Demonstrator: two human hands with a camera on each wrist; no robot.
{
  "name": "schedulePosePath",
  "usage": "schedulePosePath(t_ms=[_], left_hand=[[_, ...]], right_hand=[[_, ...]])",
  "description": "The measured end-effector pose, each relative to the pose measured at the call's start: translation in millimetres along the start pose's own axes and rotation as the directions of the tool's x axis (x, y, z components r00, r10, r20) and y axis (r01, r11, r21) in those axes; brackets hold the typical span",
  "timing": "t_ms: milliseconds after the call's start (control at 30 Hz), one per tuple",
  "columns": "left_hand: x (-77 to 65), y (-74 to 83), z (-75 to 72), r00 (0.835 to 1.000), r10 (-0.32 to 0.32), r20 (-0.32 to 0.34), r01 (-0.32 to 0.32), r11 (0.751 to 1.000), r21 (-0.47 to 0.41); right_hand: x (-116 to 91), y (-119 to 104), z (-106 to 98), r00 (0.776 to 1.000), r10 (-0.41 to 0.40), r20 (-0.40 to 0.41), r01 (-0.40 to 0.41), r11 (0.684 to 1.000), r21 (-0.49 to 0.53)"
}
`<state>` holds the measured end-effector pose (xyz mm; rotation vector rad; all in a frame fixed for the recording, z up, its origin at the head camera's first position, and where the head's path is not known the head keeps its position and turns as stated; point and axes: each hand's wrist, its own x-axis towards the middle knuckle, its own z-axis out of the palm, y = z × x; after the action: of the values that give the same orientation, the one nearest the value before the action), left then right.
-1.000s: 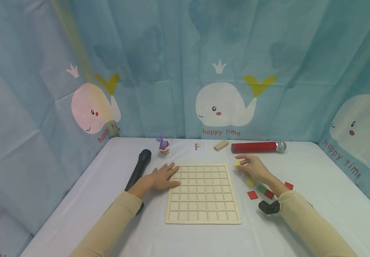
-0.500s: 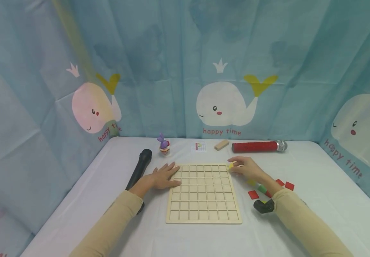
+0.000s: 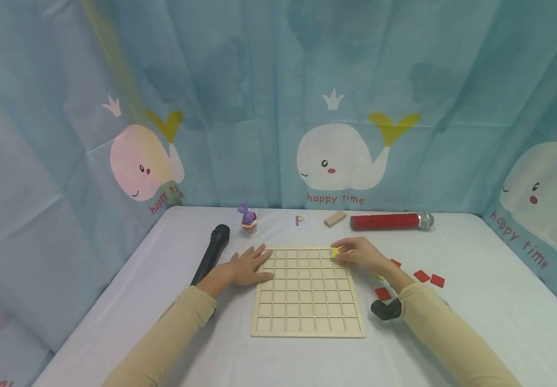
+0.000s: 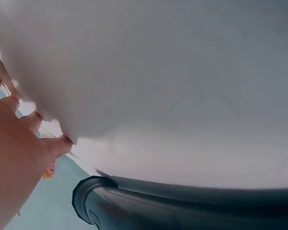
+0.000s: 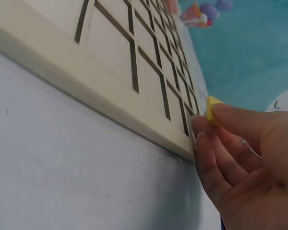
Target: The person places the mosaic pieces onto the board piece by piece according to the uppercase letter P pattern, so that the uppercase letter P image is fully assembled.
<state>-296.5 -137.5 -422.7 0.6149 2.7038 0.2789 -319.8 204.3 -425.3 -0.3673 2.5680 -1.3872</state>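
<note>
A wooden grid board (image 3: 307, 296) with square recesses lies in the middle of the table. My left hand (image 3: 248, 267) rests at its left edge, fingers spread, thumb and fingertips on the rim. In the left wrist view that hand (image 4: 14, 143) shows at the left side. My right hand (image 3: 359, 253) pinches a yellow square tile (image 3: 335, 252) over the board's far right corner. The right wrist view shows the yellow tile (image 5: 212, 109) tilted between thumb and fingers, just above the rim. Red tiles (image 3: 421, 276) lie right of the board; my right forearm hides others.
A black microphone (image 3: 212, 247) lies left of the board, partly under my left arm. At the back are a purple-topped toy (image 3: 247, 217), a card with a coloured grid pattern (image 3: 300, 221), a wooden block (image 3: 334, 219) and a red microphone (image 3: 389, 221).
My right hand has moved left with the yellow tile, from beside the board to over its far right corner. My left hand has stayed on the board's left edge.
</note>
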Motion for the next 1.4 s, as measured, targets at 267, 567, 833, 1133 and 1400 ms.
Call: schedulePosePath(t_ms=[267,567,833,1133,1400], left_hand=[[0.1,-0.7,-0.8,1.000,-0.014,0.007,0.014,1.000,0.022],[-0.1,1.3,-4.2,1.000,-0.001,-0.005,0.001,1.000,0.027],[0.0,-3.9,-7.8,1.000,-0.001,0.005,0.001,1.000,0.015],[0.5,-3.1,-10.4,1.000,0.010,-0.013,-0.010,1.000,-0.005],[1.5,-2.2,-9.3,1.000,0.002,-0.006,-0.002,1.000,0.008]], right_hand=[[3.2,-8.6,7.4,0.999,-0.041,0.013,0.041,0.999,-0.008],[5.9,-14.6,15.9,0.998,-0.014,0.067,0.014,1.000,0.008],[8.6,-23.0,25.9,0.988,-0.047,0.150,0.035,0.996,0.083],[10.6,-28.7,31.0,0.992,0.039,0.119,-0.042,0.999,0.021],[10.5,-31.9,33.8,0.993,0.073,0.091,-0.073,0.997,-0.001]])
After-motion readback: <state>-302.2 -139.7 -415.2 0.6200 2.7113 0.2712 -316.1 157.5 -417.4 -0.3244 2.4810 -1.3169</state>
